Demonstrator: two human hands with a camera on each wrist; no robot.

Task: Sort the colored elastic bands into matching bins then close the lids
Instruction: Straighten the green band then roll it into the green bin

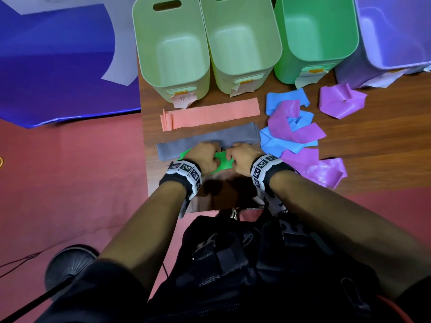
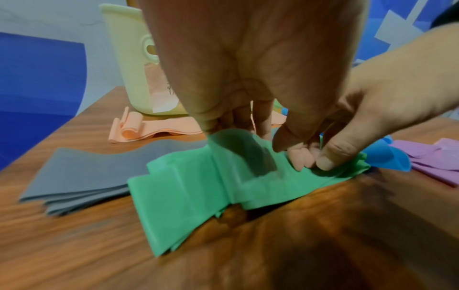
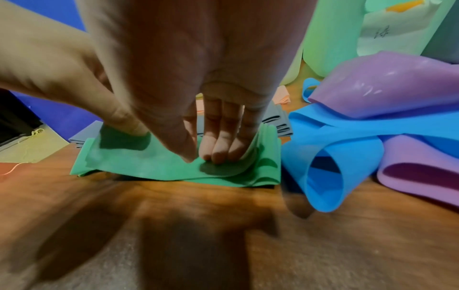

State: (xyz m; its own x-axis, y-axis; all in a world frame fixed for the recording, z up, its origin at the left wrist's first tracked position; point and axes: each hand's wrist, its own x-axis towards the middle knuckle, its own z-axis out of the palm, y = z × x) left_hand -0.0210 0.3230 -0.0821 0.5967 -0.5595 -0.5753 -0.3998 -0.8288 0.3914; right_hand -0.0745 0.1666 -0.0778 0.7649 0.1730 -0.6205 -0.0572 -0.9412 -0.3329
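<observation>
Both hands were down at the table's (image 1: 349,145) near edge, wrists close together, knuckles up. Left hand (image 1: 203,155) pinched a fold of the green band (image 2: 188,188) between thumb and fingers. Right hand (image 1: 241,158) did the same on the band's right end, fingertips (image 3: 218,151) bunched against the thumb. Band lay on the table, just in front of the grey band (image 1: 210,138). Bins (image 1: 172,43) stood open behind.

Dim indoor light, dark shadows on the table (image 1: 349,141), blurred wide-angle wrist views.
</observation>
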